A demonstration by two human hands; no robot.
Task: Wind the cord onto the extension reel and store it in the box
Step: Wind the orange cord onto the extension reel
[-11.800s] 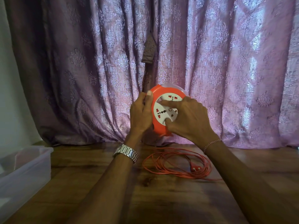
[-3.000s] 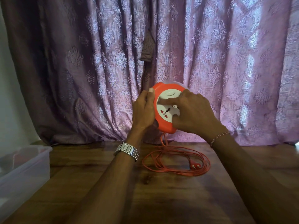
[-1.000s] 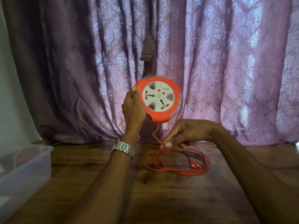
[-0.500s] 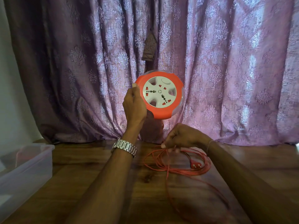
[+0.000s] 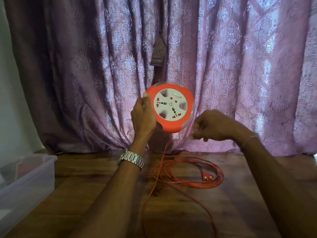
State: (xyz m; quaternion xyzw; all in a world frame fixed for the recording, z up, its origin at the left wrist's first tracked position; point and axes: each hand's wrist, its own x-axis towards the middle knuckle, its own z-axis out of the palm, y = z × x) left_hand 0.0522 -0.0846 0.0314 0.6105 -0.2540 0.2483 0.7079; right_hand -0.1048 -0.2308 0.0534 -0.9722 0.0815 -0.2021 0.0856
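Note:
My left hand (image 5: 143, 119) holds the round orange reel (image 5: 185, 107) by its left rim, raised in front of the curtain, white socket face towards me. An orange cord (image 5: 163, 155) drops from the reel's underside to the wooden table (image 5: 85, 194). There it lies in a loose coil (image 5: 188, 183) with the two-pin plug (image 5: 207, 177) inside, and one long loop runs towards me. My right hand (image 5: 211, 127) hovers just right of the reel's lower edge, fingers curled and blurred. I cannot make out a strand in it.
A clear plastic box (image 5: 29, 176) stands open at the table's left edge. A purple patterned curtain (image 5: 240, 66) hangs right behind the table. A pale wall shows at the far left.
My right hand has risen from the coil on the table to beside the reel's lower right. A long loop of cord now trails towards me. The reel stays up in my left hand.

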